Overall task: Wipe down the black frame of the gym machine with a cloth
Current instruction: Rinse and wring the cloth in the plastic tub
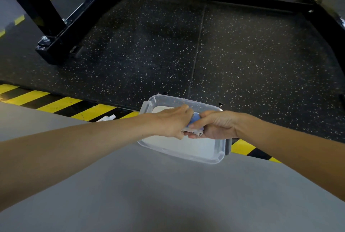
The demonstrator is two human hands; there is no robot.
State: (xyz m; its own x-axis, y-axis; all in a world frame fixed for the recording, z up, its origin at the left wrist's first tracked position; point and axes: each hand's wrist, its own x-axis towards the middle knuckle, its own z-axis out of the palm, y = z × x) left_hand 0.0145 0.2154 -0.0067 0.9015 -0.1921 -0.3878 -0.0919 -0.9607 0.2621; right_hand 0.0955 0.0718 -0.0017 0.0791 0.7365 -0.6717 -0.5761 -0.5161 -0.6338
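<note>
Both hands met over the clear plastic tub [220, 157]. The left hand [172, 123] and right hand [214, 126] each had fingers curled tight round one end of the cloth [196, 117], knuckle to knuckle. Only a blue patch between them and a pale frayed edge under the fingers showed, and the rest was buried in the grips. Couldn't tell the cloth's full size or whether it was twisted. The tub sat directly beneath the hands on the floor, lying across the hazard tape [56, 103]. Its middle was hidden behind the hands and its near part looked pale and milky; couldn't tell liquid from tub bottom. The black frame [61, 44] was well beyond the hands, across the speckled rubber mat [186, 45]: one base rail far off past the left hand, a cross rail straight ahead, and the rail past the right hand cut off by the picture edge. The uprights ran out of the top of view. A bolt [44, 39] on the left rail was blurred. A small white scrap [108, 117] lay on the tape just beyond the left forearm, unidentifiable. Grey floor [168, 194] lay under both forearms.
</note>
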